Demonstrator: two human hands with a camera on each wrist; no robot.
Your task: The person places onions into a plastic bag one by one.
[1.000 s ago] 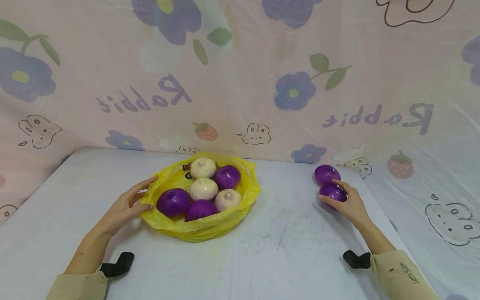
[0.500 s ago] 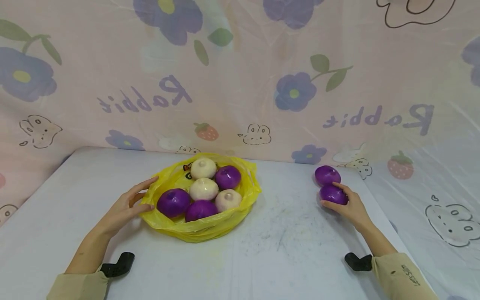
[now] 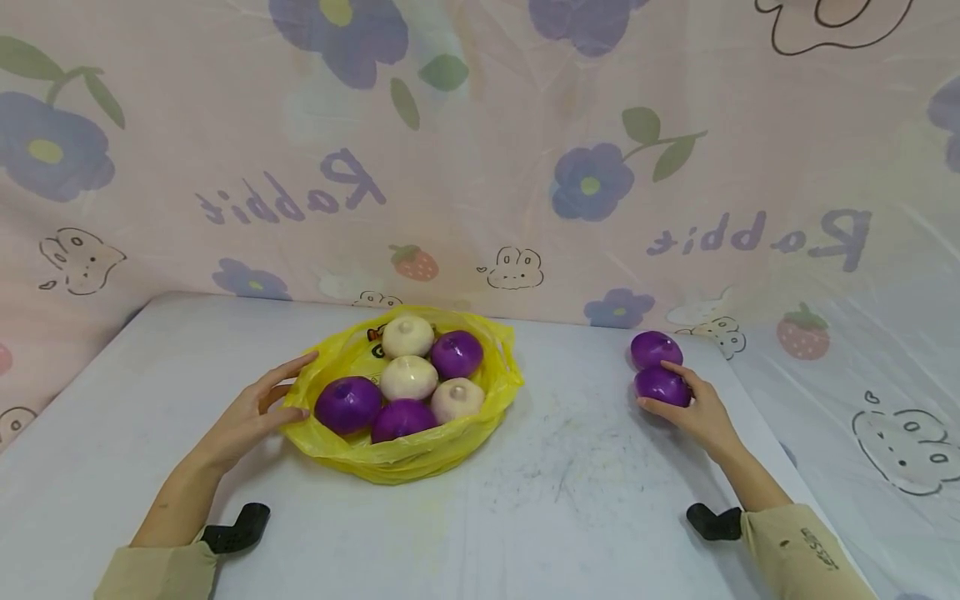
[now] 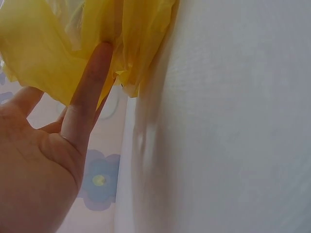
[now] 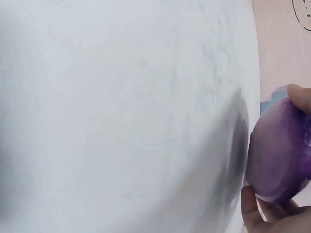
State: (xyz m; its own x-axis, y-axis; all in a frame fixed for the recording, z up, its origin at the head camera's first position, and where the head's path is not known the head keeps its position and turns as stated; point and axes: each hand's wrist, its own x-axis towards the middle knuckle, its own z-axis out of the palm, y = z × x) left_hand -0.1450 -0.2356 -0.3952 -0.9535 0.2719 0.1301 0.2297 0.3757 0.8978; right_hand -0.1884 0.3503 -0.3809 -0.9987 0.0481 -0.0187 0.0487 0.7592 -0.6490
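Note:
My right hand (image 3: 703, 415) grips a shiny purple onion (image 3: 662, 387) at the right of the table, thumb on its near side and fingers on its far side. In the right wrist view this onion (image 5: 274, 155) shows close beside the table surface, its shadow falling on the white top. Another purple onion (image 3: 656, 349) lies just behind it. At left, my left hand (image 3: 242, 423) rests against the side of a yellow plastic bag (image 3: 420, 467), its fingers fairly straight; the left wrist view shows a finger touching the bag's film (image 4: 48, 58). Purple onions (image 3: 347, 405) and white onions (image 3: 408, 378) sit inside the bag.
The white table (image 3: 570, 508) has dark smudges between the bag and the loose onions. A printed curtain (image 3: 480, 200) with flowers and rabbits hangs behind and at the sides. Black wrist mounts (image 3: 238, 528) sit at both sleeves.
The purple onion in my right hand has risen slightly and shifted a little, now a touch further left. The left hand and the yellow bag stay put.

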